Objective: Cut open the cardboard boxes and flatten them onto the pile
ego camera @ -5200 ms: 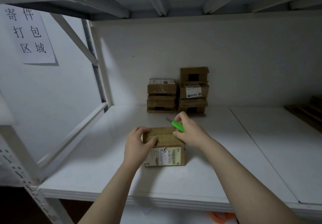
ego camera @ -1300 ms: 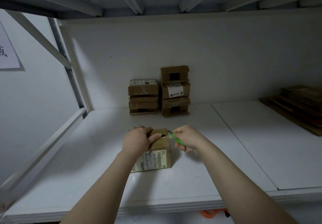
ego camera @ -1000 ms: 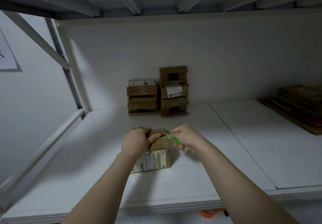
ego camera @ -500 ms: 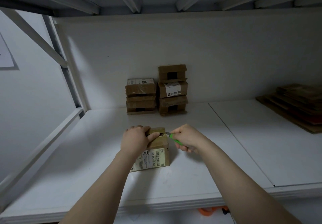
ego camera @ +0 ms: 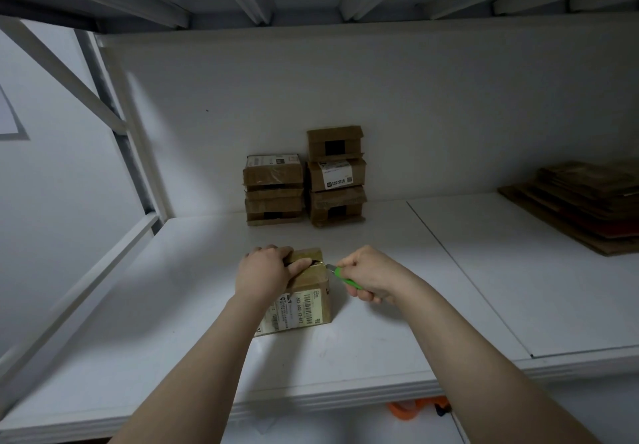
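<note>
A small brown cardboard box (ego camera: 304, 302) with a barcode label stands on the white shelf (ego camera: 380, 346) in front of me. My left hand (ego camera: 264, 276) grips its top, fingers curled over the far left edge and thumb across the taped lid. My right hand (ego camera: 371, 276) holds a green utility knife (ego camera: 344, 277) just right of the box, its blade tip at the box's top right corner. A pile of flattened cardboard (ego camera: 584, 201) lies at the far right of the shelf.
Several taped boxes (ego camera: 304, 180) are stacked in two columns against the back wall. White frame posts and a diagonal brace (ego camera: 114, 122) stand at the left. An upper shelf hangs low overhead. Something orange (ego camera: 415, 409) shows below the shelf's front edge.
My right hand moved from on top of the box to its right side with the knife. Over the last second both hands and the box have barely shifted.
</note>
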